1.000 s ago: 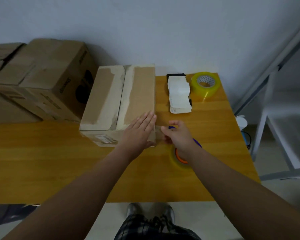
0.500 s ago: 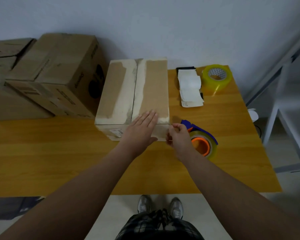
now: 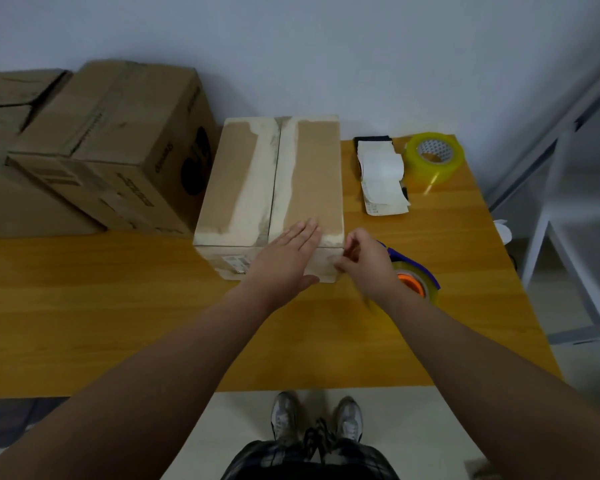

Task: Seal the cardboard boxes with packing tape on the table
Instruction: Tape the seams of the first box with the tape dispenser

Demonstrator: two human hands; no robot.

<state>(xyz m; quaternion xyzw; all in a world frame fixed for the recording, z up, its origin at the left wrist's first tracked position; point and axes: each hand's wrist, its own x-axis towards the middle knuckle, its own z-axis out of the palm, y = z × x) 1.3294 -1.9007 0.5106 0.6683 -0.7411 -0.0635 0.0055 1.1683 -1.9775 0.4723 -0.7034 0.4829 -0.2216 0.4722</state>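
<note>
Pale wall fills the far background, and below it a wooden table [image 3: 118, 323] runs left to right across my view. The cardboard box [image 3: 302, 174] being sealed lies in the middle of the table. Its long axis runs near to far, with the far end towards the wall. The centre seam between the two top flaps follows that same line, edged by pale torn strips. The short near face looks towards me and carries a small printed sticker, too blurred to read.

The left hand [image 3: 284, 258] lies flat on the near right part of the box top. Its fingers are straight and close together, and the palm covers the near edge. The right hand [image 3: 364, 261] is at the box's near right corner, fingers curled and fingertips drawn against the thumb. I cannot tell whether clear tape sits between them.

Just right of that hand, partly hidden behind it, a blue tape dispenser [image 3: 418, 271] with an orange core rests on the table. At the far right of the table stand a yellow tape roll [image 3: 433, 157] and, beside it, a curl of white labels [image 3: 381, 174] on a dark holder.

Larger brown boxes [image 3: 118, 140] are stacked at the far left, touching the task box and cut off by the left edge. A white metal frame [image 3: 568, 271] stands off the table's right side. Two grey shoes [image 3: 316, 417] show on the floor below the near edge.
</note>
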